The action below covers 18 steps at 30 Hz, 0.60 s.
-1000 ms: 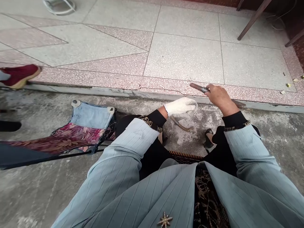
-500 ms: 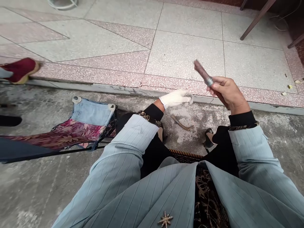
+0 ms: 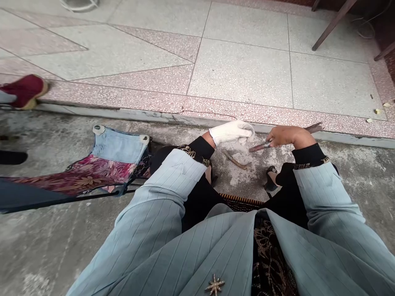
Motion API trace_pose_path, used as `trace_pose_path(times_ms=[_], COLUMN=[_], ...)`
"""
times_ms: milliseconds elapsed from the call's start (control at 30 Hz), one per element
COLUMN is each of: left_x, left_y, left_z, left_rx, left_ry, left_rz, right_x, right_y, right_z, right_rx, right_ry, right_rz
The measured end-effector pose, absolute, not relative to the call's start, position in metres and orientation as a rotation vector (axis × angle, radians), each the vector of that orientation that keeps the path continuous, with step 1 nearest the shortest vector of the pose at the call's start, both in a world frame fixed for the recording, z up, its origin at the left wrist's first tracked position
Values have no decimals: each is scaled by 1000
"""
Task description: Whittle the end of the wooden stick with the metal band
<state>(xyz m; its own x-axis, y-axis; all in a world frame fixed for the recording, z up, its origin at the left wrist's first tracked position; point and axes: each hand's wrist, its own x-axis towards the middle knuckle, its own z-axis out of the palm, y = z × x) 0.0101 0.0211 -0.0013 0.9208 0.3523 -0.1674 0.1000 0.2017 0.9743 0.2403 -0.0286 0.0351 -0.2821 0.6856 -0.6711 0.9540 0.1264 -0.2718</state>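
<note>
Head view: a brown rod (image 3: 258,146) is held in the closed grip of the right hand (image 3: 284,136), near a bent twig (image 3: 236,161) on the concrete (image 3: 354,174); the gloved left hand (image 3: 232,132) is curled, but whether anything is held cannot be told.

Pale blue pinstriped jacket (image 3: 197,246), star-shaped brooch (image 3: 214,284), black cuffs (image 3: 202,147), white left glove (image 3: 228,132)
</note>
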Motion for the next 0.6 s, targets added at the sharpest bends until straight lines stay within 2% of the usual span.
trace_pose_path(times_ms=[233, 300, 400, 500, 600], left_x=[6, 6, 7, 11, 14], left_y=[32, 33, 32, 26, 20], left_z=[-7, -9, -11, -8, -3], left_rx=[1439, 1480, 1496, 1481, 1527], left_ry=[473, 475, 466, 449, 421], left_rz=[225, 234, 235, 214, 189], right_x=[257, 261, 260, 252, 243], right_y=[-37, -41, -44, -39, -31], right_z=[66, 69, 64, 50, 35], right_rx=[1278, 1390, 1814, 2249, 2551], right_ry=[2004, 2087, 2220, 2247, 2244], right_rz=[-1811, -2034, -2246, -2154, -1640])
